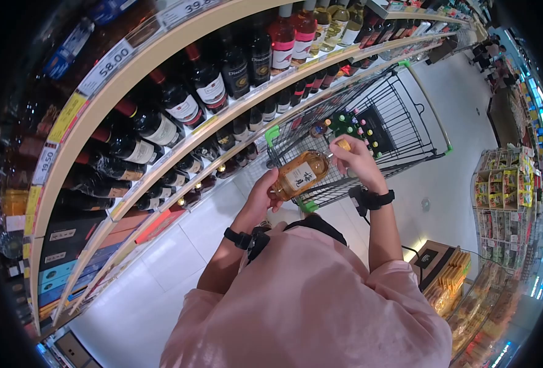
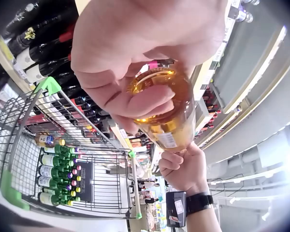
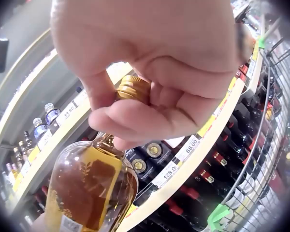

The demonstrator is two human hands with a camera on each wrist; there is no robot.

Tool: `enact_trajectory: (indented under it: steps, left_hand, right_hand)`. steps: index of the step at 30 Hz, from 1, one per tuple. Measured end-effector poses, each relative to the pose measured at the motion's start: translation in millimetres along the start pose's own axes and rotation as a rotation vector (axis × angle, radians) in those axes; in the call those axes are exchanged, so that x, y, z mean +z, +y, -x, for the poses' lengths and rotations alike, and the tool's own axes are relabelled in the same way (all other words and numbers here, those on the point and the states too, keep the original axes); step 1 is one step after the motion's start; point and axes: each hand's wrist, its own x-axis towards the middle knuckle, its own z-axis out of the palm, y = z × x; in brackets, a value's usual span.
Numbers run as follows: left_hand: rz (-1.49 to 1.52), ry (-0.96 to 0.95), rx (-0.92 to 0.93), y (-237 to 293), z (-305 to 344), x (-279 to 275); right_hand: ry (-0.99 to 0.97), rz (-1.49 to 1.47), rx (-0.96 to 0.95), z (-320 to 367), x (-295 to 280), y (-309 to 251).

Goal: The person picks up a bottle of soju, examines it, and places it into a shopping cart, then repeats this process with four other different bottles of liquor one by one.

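A clear glass liquor bottle (image 1: 303, 176) of amber drink, with a pale label bearing dark characters, lies tilted in front of my chest. My left hand (image 1: 264, 195) grips its base end; in the left wrist view the fingers (image 2: 150, 102) curl across the bottom. At the other end my right hand (image 1: 358, 162) pinches the neck just below the ribbed gold cap (image 3: 134, 89). The cap sits on the bottle. Part of the neck is hidden behind the right fingers in the right wrist view.
A shopping cart (image 1: 326, 196) with green corners stands just ahead, holding several green bottles (image 2: 58, 176) and one amber bottle (image 2: 49, 140). Wine shelves (image 1: 155, 61) curve along the left. Cardboard boxes (image 1: 434, 260) and a snack rack (image 1: 498, 184) stand to the right.
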Motion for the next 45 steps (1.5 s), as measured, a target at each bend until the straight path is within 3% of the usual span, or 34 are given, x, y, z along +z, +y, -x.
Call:
enact_trajectory:
  steps: [1, 2, 5, 9, 14, 18, 20, 27, 30, 34, 45]
  left_hand:
    - [-0.044, 0.048, 0.008, 0, -5, 7]
    - [-0.022, -0.031, -0.031, -5, -14, 0]
    - [-0.237, 0.143, 0.042, -11, -29, 33]
    - [-0.413, 0.193, 0.006, -20, -48, 58]
    - [-0.289, 0.313, 0.003, -36, -49, 74]
    - [-0.248, 0.466, -0.071, -39, -60, 95]
    - [-0.243, 0.456, -0.075, -43, -69, 101]
    - [-0.299, 0.457, -0.095, -43, -78, 136]
    - [-0.299, 0.514, -0.116, -46, -77, 140]
    - [-0.302, 0.610, -0.105, -49, -78, 147]
    - [-0.183, 0.605, -0.103, -56, -82, 163]
  right_hand:
    - [-0.008, 0.005, 0.026, -3, -10, 6]
    - [0.004, -0.011, -0.004, -4, -20, 12]
    - [0.047, 0.106, -0.082, -12, -48, 30]
    - [0.317, 0.638, -0.184, -32, -79, 70]
    - [0.301, 0.682, 0.031, -58, -152, 127]
    - [0.298, 0.683, 0.118, -77, -190, 153]
    - [0.258, 0.713, 0.109, -90, -206, 177]
    - [0.129, 0.787, 0.162, -140, -216, 219]
    - [0.100, 0.784, 0.273, -163, -213, 236]
    - [0.142, 0.720, 0.404, -185, -205, 259]
    - [0.181, 0.553, 0.488, -214, -198, 319]
